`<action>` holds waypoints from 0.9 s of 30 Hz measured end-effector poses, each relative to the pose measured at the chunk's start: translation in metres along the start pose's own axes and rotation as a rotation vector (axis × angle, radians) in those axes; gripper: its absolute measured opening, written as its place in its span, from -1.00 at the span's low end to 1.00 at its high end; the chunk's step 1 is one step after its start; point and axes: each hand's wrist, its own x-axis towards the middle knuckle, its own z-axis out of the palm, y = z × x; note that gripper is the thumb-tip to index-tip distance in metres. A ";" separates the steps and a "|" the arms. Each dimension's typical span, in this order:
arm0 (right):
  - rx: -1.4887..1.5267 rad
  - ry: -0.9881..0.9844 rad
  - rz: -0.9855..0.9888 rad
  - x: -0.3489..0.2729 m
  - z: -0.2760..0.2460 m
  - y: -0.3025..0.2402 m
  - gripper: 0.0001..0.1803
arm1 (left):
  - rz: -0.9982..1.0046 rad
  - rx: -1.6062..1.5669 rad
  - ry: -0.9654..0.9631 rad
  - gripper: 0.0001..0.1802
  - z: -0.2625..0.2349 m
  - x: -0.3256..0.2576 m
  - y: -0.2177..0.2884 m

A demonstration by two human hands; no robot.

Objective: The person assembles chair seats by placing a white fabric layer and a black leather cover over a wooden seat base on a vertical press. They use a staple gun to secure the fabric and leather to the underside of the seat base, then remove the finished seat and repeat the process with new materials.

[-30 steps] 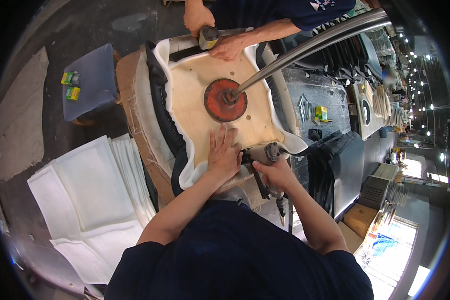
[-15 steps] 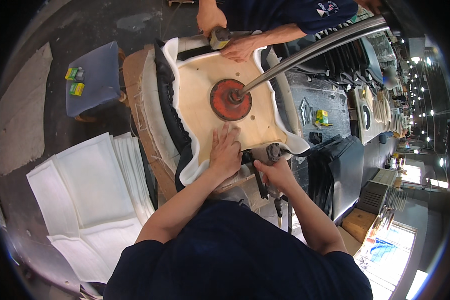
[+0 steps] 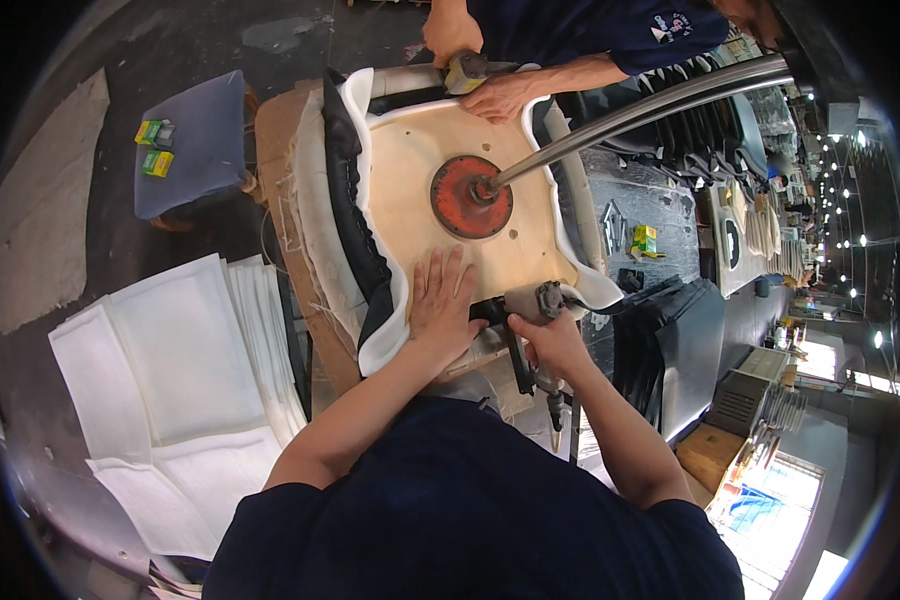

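A pale wooden seat board lies in front of me, with white padding and black cover material round its edges. A round red metal plate presses on its middle. My left hand rests flat on the board's near edge, fingers spread and holding nothing. My right hand grips a pneumatic staple gun, its nose at the near padded edge beside my left thumb. Across the board, a co-worker's hand holds another staple gun, and their other hand presses the far edge.
A shiny metal rod slants from the red plate to the upper right. White padding sheets are stacked at the left, by a blue-grey stool with small boxes. Black covers lie piled at the right.
My left hand has shifted slightly left, its fingers more spread on the board. The staple gun stays at the near edge. The whole view has shifted a little.
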 end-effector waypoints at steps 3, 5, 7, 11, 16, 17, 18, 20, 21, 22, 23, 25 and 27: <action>-0.066 -0.021 0.012 -0.003 -0.002 -0.004 -0.68 | -0.012 0.043 0.007 0.14 0.005 -0.001 -0.003; -0.067 -0.037 0.008 -0.006 0.000 -0.005 -0.67 | -0.021 0.051 0.013 0.15 0.008 0.000 -0.003; 0.000 -0.058 -0.007 -0.009 0.007 -0.002 -0.66 | -0.024 0.048 0.014 0.13 0.008 -0.001 -0.003; -0.052 -0.021 -0.010 -0.007 0.016 0.001 -0.67 | -0.020 0.037 0.031 0.10 0.014 -0.002 -0.003; -0.080 -0.011 -0.014 -0.008 0.017 -0.012 -0.70 | -0.039 0.002 0.066 0.09 0.017 0.002 -0.002; -0.041 -0.009 0.002 -0.007 0.015 -0.009 -0.70 | -0.025 0.004 0.046 0.10 0.016 0.003 -0.003; -0.015 -0.003 -0.014 -0.006 0.013 -0.004 -0.70 | -0.011 0.005 0.027 0.11 0.014 0.003 -0.006; 0.041 -0.001 -0.038 -0.009 0.015 0.003 -0.69 | 0.007 -0.014 -0.028 0.13 0.006 0.002 -0.006; 0.037 -0.007 -0.033 -0.012 0.016 0.004 -0.69 | 0.011 -0.036 -0.065 0.14 0.000 0.002 -0.004; 0.033 -0.013 -0.028 -0.015 0.017 0.005 -0.69 | 0.015 -0.059 -0.102 0.15 -0.006 0.001 -0.003; 0.023 -0.019 -0.027 -0.019 0.018 0.000 -0.69 | 0.012 -0.064 -0.093 0.16 -0.006 0.000 -0.004; -0.020 -0.012 -0.032 -0.022 0.024 -0.006 -0.70 | 0.007 -0.074 -0.076 0.18 -0.007 -0.001 -0.006; -0.052 -0.002 -0.025 -0.023 0.029 -0.012 -0.71 | 0.008 -0.074 -0.058 0.18 -0.003 -0.002 -0.006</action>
